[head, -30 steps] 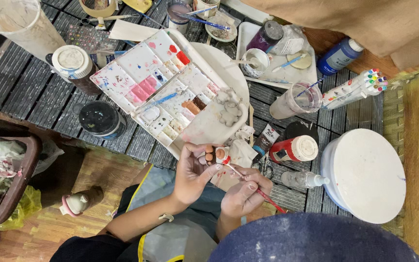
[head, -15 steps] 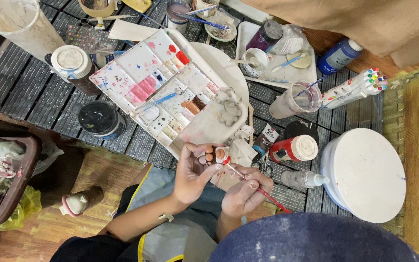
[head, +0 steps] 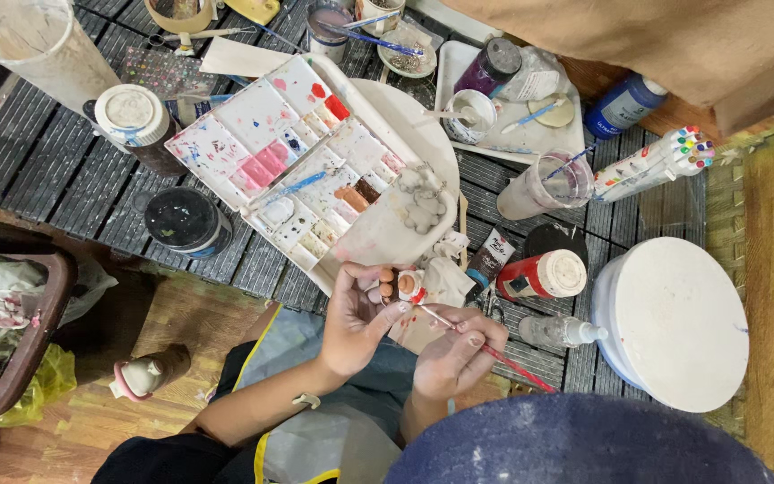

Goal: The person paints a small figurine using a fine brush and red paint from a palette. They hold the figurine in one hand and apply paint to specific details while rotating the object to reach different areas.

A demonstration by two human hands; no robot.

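Both forearms reach up from the bottom edge; the left hand (head: 356, 314) is cupped, fingers curled and pinched, the right hand (head: 454, 358) close beside it, fingers pinched

A blue labelled paint bottle (head: 624, 103) stands well above a red, white-capped labelled bottle (head: 539, 275).

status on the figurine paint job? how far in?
Done: the small figurine already shows orange and white paint, and the palette wells are well used. In hand: left hand holds the figurine, right hand puts a thin brush to it. How much stays unpainted is hidden.
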